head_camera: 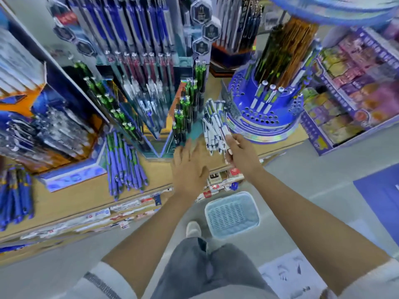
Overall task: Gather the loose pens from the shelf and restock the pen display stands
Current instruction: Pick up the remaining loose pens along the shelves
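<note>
While the white pens (212, 130) sit as one bundle at the front of the shelf (71, 197), just beside the round blue stand (269, 124), I read this as the gather step near done for this batch. Right hand (240, 155) has its fingers curled round the near end of the bundle. The grasp looks loose, with several pens fanned out. Can't tell whether the bundle is lifted or resting on the shelf. Left hand (190, 162) is just beside it, palm down, fingers straight and spread, holding nothing. Can't tell if it touches the shelf surface.

Stand is mostly unfilled: three upright pens (265, 98) in the upper tier, many bare holes on the lower rings. They look like the bundle's type, so I judge that's the target.

Next move, my call: left hand squares up or takes the bundle, right pinches one pen at a time and seats it upright in a free hole. That needs careful alignment with small holes. A fanned bundle could shed pens off the shelf edge.

Further out, loose purple-blue pens (124, 167) are heaped left of the hands, in front of the green-pen display (183, 117). A second heap (15, 197) lies at far left. Neither is in hand, so plenty is left. Pale basket (232, 214) stands on the floor below the shelf edge.
</note>
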A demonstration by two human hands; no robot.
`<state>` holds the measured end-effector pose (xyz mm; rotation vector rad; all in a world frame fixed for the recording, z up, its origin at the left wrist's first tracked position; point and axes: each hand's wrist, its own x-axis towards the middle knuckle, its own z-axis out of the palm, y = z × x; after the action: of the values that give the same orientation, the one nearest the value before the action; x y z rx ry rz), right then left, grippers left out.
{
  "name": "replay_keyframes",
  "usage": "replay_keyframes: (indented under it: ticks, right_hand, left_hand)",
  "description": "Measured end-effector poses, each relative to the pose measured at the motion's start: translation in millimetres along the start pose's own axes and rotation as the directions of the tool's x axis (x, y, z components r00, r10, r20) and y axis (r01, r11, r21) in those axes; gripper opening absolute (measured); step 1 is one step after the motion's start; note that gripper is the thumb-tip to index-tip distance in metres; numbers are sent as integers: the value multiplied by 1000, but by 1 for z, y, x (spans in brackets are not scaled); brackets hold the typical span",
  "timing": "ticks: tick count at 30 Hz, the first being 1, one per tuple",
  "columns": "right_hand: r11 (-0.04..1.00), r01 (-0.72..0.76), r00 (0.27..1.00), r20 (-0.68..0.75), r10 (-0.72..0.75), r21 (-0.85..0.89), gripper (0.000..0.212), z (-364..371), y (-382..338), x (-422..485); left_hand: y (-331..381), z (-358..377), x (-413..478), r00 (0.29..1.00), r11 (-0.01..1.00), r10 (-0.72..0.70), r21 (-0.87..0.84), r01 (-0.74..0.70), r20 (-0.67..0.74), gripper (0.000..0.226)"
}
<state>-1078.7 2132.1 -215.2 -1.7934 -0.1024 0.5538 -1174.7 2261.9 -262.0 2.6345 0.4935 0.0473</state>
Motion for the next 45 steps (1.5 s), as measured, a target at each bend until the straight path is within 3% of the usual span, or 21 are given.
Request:
replay_keyframes:
  ticks: [5, 9, 14, 19, 24, 29, 41, 45]
  right_hand:
    - [996, -90, 996, 2, 90, -18, 20, 8, 2, 39]
    - [978, -179, 984, 1, 180, 110, 8, 11, 0, 62]
    - [991, -132, 990, 52, 132, -15, 16, 4, 5, 73]
    - [992, -10, 985, 168, 31, -127, 35, -4, 13, 71]
    - [952, 109, 986, 154, -67, -287, 43, -12, 5, 79]
    - [745, 223, 973, 188, -133, -629, 53, -11, 8, 87]
    - [632, 368, 928, 228, -295, -682, 48, -18, 7, 70]
    - [572, 616, 779, 309, -546, -541, 33, -23, 4, 41]
  left_hand:
    - [-1, 5, 1, 998, 1000, 0, 23, 1, -58, 70]
    - [2, 5, 1, 994, 1000, -10, 26, 13, -109, 66]
    - [16, 10, 3, 978, 997, -78, -11, 78, -195, 62]
    - [30, 10, 5, 965, 985, -171, -13, 171, -199, 60]
    - [36, 10, 3, 963, 979, -200, 1, 204, -180, 63]
    - [36, 8, 3, 965, 977, -211, 6, 215, -157, 63]
    - [34, 3, 1, 970, 976, -216, 14, 219, -111, 61]
    - [31, -3, -14, 961, 969, -246, -63, 240, -124, 55]
